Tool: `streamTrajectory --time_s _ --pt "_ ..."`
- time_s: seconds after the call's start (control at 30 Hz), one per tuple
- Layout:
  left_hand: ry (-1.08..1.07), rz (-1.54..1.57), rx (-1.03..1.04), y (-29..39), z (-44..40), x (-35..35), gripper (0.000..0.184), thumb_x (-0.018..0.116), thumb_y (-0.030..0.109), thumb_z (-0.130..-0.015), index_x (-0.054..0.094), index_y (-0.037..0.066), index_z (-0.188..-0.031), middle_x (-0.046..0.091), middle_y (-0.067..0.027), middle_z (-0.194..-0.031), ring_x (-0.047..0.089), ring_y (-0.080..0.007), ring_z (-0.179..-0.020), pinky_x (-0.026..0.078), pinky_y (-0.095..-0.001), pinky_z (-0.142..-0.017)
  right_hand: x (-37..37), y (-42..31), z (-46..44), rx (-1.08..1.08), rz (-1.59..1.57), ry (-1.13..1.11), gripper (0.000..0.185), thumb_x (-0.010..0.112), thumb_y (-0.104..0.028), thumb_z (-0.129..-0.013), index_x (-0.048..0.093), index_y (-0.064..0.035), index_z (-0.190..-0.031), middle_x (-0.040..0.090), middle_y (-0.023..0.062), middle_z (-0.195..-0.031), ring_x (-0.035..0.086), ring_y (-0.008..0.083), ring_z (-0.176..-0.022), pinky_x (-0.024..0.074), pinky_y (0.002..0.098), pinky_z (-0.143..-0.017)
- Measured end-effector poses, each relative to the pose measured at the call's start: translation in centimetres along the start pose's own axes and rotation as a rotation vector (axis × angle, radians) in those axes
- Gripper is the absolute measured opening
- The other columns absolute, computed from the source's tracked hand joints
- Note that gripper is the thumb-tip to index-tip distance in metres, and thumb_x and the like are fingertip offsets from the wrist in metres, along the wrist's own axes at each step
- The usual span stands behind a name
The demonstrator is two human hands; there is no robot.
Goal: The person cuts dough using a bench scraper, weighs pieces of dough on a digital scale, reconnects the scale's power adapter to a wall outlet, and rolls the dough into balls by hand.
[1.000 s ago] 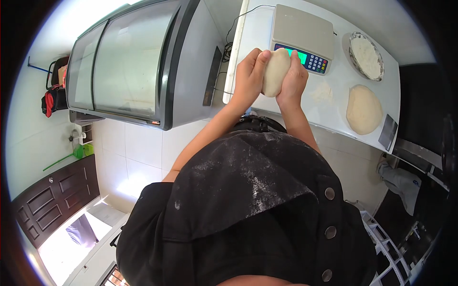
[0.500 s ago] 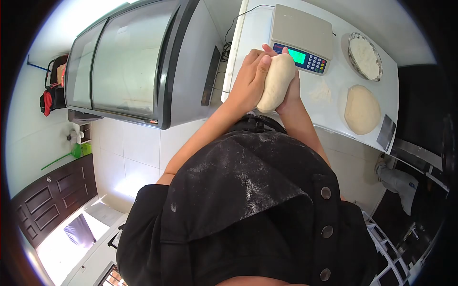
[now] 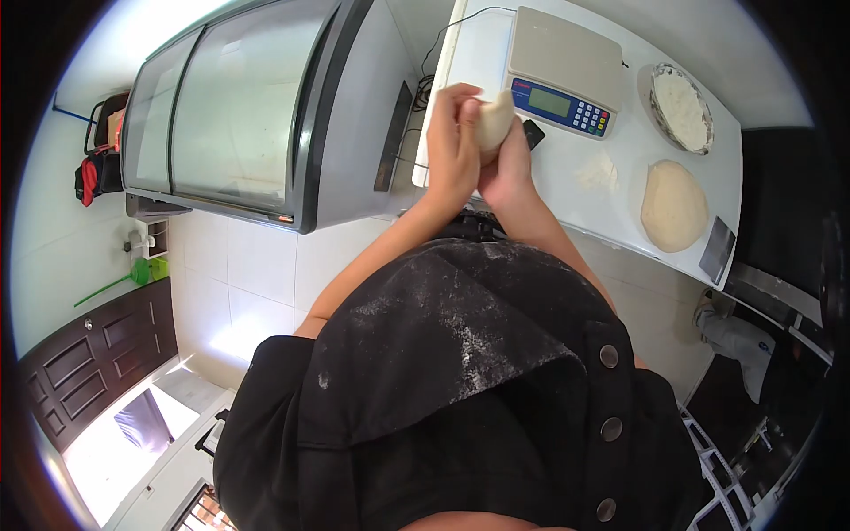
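Observation:
A pale piece of dough [image 3: 493, 126] is held between my two hands over the near left part of the white table [image 3: 567, 202]. My left hand [image 3: 454, 142] is closed round its left side, and my right hand [image 3: 508, 168] presses on it from the right and below. Just beyond my hands stands the scale [image 3: 567, 66], its display unlit. A dark flat object [image 3: 533, 134] lies between my right hand and the scale. Farther right rest a large dough mound [image 3: 674, 205] and a bowl of flour [image 3: 682, 108].
A glass-topped freezer [image 3: 239, 115] stands left of the table, with a cable [image 3: 440, 40] running between them. Loose flour [image 3: 599, 171] and a dark flat rectangle [image 3: 717, 250] are on the tabletop. Another person's leg [image 3: 739, 341] shows at the right, below the table's edge.
Both hands have moved left with the dough, turning it between them. The scale's green display has gone dark. The dark flat object beside the scale has come into view.

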State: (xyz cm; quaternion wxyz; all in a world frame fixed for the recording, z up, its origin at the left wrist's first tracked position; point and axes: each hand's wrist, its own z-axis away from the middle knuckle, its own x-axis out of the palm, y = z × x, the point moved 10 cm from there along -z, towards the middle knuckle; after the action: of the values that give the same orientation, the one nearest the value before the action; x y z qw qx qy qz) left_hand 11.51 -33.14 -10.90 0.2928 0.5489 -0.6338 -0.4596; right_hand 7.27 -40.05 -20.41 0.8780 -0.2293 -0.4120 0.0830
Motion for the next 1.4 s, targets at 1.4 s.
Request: streamTrajectory --time_s 1.4 --pt "0.221 -0.454 0.288 3.1 -1.4 -9.6 0.026 0.047 0.026 -0.092 0.056 0.002 -0.089 0.055 -0.0057 -0.078 0.047 -0.0118 -0.069 0.040 -0.0239 -0.066 6.1 5.1 -1.5 -0.027 0.238 -0.246 0.038 0.036 -0.039 -0.094 0.053 -0.0048 -0.093 0.057 0.0072 -0.086 0.054 0.0168 -0.076 0.0451 0.0268 -0.068"
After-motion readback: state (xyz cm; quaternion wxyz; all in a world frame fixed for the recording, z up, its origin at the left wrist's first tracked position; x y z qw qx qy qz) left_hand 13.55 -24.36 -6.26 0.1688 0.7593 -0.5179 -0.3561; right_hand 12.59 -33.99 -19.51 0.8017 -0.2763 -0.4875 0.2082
